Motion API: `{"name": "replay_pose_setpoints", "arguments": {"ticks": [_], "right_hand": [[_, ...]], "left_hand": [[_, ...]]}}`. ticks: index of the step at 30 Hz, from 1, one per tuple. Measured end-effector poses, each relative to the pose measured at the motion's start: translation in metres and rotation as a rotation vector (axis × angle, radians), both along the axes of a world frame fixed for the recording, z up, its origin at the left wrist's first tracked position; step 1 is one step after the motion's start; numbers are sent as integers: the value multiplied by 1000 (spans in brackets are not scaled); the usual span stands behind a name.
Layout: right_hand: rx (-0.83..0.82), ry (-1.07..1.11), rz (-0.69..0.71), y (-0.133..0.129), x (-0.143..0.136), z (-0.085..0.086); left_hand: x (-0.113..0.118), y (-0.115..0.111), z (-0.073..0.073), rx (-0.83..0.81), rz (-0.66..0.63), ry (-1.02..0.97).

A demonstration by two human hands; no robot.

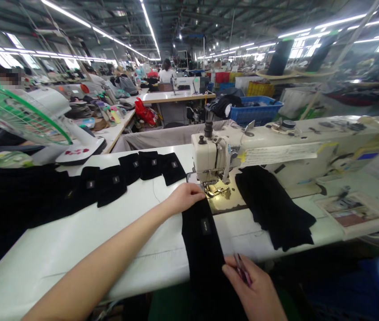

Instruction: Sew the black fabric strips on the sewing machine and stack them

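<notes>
"So, where's the strip?"

"It runs from the machine's head down over the near edge of the surface, its label facing up."

"And the fingers?"

"Left hand: closed on the strip's top end, just beneath the head. Right hand: wrapped round the snips, thumb and forefinger pinching the strip's right side by the near edge."

"How would you handle this step well?"

"I'd let the left fingers only steer, laying the top end flat and stopping short of the moving parts. The right should carry the hanging weight without tugging; a pull could skew the cloth. I'd also turn the snips' tips away, as they could snag."

"Now the count?"

"One strip in hand, one label on it, one pair of snips. Along the far edge, left of the machine, lies a row of black pieces: five labels show clearly, though more pieces may hide in the dark cloth leftward. Right of the strip, reaching toward the near edge, there's one stack, too overlapped to count."

"Beyond?"

"One fan, and one blue basket past the far edge."
</notes>
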State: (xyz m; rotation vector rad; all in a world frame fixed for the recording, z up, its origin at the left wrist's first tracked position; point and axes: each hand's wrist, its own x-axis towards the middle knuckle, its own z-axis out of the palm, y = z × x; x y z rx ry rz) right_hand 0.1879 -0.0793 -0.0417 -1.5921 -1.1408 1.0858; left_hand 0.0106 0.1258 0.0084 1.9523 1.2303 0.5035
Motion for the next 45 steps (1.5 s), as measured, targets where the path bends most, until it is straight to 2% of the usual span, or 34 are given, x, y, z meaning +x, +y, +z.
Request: {"name": "replay_pose_setpoints", "arguments": {"ticks": [4,7,9,13,15,20,25,38,45], "right_hand": [[86,-84,4,3,3,-5],[274,-174,165,6,11,-9],[398,-238,280,8,17,-10],[641,-354,387,15,25,-8],[703,-421,400,18,26,-6],[714,-525,374,24,26,-6],[726,-606,366,27,23,-8],[651,-618,399,27,21,-4],[620,-650,416,27,18,2]], "left_hand": [[9,-7,-18,393,23,161],[11,-10,-24,586,63,257],[10,-11,-25,672,25,337],[5,-14,-25,702,-131,378],[1,-15,-25,729,-172,369],[-4,-12,-27,754,-215,354],[-4,-7,-31,757,-207,312],[-8,-1,-33,737,-213,254],[-8,0,-30,728,-232,273]]}}
